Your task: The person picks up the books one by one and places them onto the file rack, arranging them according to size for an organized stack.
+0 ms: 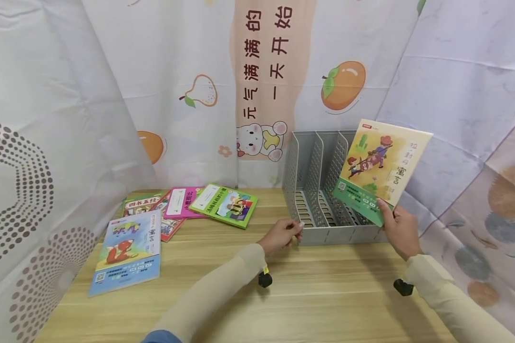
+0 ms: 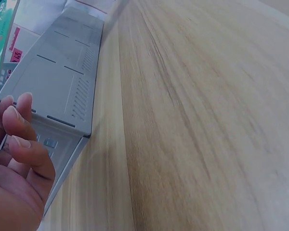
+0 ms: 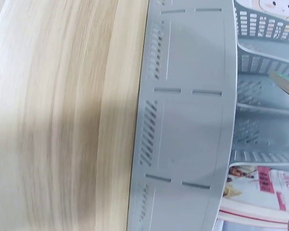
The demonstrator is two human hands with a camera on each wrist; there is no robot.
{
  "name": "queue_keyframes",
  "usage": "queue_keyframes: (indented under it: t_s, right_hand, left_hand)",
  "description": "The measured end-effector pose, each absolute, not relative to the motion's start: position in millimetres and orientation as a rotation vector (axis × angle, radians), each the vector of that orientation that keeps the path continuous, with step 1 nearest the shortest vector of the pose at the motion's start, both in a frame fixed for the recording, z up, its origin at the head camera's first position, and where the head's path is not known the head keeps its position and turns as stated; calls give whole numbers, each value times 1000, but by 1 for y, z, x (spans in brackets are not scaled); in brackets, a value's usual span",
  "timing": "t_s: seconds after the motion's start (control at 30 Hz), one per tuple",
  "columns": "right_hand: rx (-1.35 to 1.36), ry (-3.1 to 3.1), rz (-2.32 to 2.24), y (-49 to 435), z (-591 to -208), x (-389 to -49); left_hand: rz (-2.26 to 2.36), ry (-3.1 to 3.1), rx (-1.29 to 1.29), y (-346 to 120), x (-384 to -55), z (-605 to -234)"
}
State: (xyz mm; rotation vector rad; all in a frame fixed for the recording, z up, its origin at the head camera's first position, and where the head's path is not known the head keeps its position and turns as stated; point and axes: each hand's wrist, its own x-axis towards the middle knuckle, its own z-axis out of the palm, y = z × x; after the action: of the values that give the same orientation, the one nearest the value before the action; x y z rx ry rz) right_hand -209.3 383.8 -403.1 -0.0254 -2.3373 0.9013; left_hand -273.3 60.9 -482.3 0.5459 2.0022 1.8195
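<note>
On the counter (image 1: 317,295), the rack (image 1: 334,235) stands right of centre. Over its right side the book (image 1: 379,164) tilts, lower corner pinched by the right hand (image 1: 401,231); this corner hold could let it swing and snag the rack. The left hand (image 1: 280,236) curls at the rack's near-left corner; whether gripping, I cannot tell.

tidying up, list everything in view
rack: 1, grey, back right
cream book: 1, cream/green, near rack
blue book: 1, blue, left
pink book: 1, pink, back left
green book: 1, green, over pink book
red books: uncertain, red, back left
rack book: 1+, whitish, rack's right
table: 1, tan, below
curtains: several, whitish, behind
devices: 2, black, wrists
sleeves: 2, beige, forearms
left hand: 1, bare, rack's corner
right hand: 1, bare, holding cream book
</note>
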Motion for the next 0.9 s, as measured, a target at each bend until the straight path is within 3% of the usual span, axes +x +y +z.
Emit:
queue_keyframes:
  t_s: [0.9]
  right_hand:
    - [-203, -2403, 751, 417, -410, -217]
  left_hand:
    - [1787, 2040, 511, 63, -272, -481]
